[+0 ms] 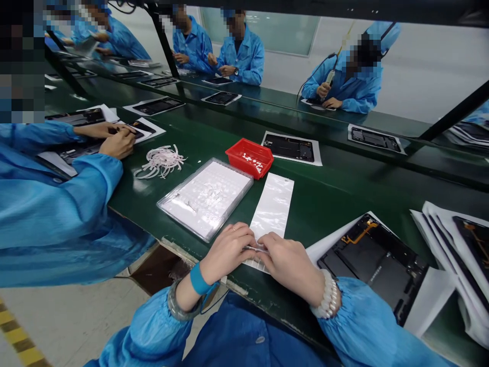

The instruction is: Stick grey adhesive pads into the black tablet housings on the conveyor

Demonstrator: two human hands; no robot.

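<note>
My left hand (231, 247), with a blue wrist strap, and my right hand (284, 257), with a beaded bracelet, meet over the near end of a long white sticker sheet (273, 201). Fingers of both hands are closed, pinching at the sheet. A thin silvery edge shows between the fingertips; whether it is a fold of the sheet or a separate tool I cannot tell. Small pale squares show on the sheet just below my fingers. Left of the sheet lies a clear shallow tray (208, 196) with small white pieces scattered on its white surface.
Beyond the tray stands a red bin (250, 158) holding small white pieces. A heap of white strips (162, 160) lies left. A black device panel (376, 260) rests on white paper at right, near stacked panels (458, 255). A co-worker's hands (114, 137) work at left.
</note>
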